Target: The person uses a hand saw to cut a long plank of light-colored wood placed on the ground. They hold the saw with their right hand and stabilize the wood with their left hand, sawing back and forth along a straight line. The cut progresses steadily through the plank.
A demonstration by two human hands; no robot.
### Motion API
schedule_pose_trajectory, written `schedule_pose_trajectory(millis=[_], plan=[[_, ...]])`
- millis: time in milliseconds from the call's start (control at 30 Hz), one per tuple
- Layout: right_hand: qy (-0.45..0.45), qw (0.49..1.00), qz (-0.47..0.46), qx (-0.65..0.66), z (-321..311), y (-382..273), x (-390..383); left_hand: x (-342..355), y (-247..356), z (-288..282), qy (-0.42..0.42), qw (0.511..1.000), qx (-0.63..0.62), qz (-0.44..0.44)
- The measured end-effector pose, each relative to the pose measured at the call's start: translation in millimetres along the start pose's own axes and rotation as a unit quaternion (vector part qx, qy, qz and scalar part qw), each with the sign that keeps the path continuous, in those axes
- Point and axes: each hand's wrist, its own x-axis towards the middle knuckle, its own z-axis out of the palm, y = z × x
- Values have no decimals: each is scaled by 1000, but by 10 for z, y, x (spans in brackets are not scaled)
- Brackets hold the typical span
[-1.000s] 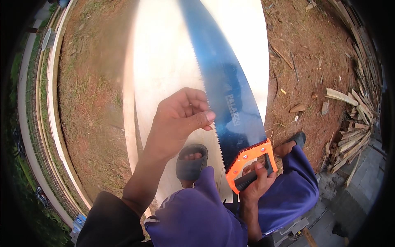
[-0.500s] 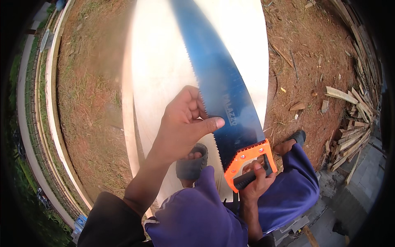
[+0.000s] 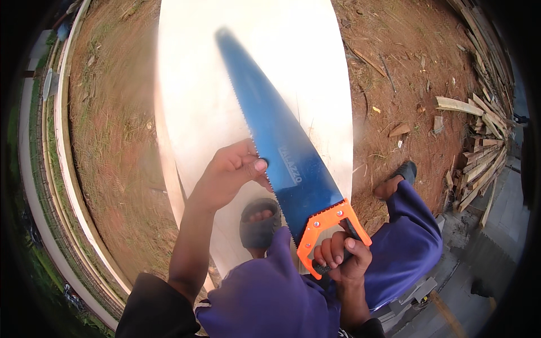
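A hand saw with a blue blade [image 3: 282, 146] and an orange handle [image 3: 311, 236] slants over a pale wooden board [image 3: 191, 79], its narrow tip toward the upper left. My right hand [image 3: 344, 259] is closed round the black grip of that handle. My left hand [image 3: 236, 172] has its thumb and fingers bent at the toothed edge, partway along the blade, some fingertips hidden behind it. My sandalled left foot [image 3: 256, 219] rests on the board, below the left hand. My right foot [image 3: 394, 180] is on the dirt to the right.
Reddish dirt with dry grass [image 3: 112, 146] lies on both sides. A long timber rail [image 3: 76, 169] runs along the left. A heap of scrap wood strips [image 3: 479, 169] lies at the right, beside grey concrete [image 3: 501, 219] at the lower right.
The saw has shifted left and downward, so its tip now shows within the view. My left hand has come down and left with it, and the surroundings have shifted slightly left in view.
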Motion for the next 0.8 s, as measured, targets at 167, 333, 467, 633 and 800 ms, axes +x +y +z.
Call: schedule_pose_trajectory(millis=[167,333,467,633,800], plan=[[62,841,-120,-524,168,-169,-378,94,-75,-158,252,873,417,-30],[205,800,-121,-551,75,-192,-812,138,-143,-252,225,722,654,-14],[267,762,-108,-579,132,-125,-1172,247,-277,-62,153,731,665,-5],[222,692,-46,-685,216,-140,-1462,280,-444,330,70,739,670,-23],[229,675,-10,-701,301,-120,-1530,348,-615,575,35,755,655,-15]])
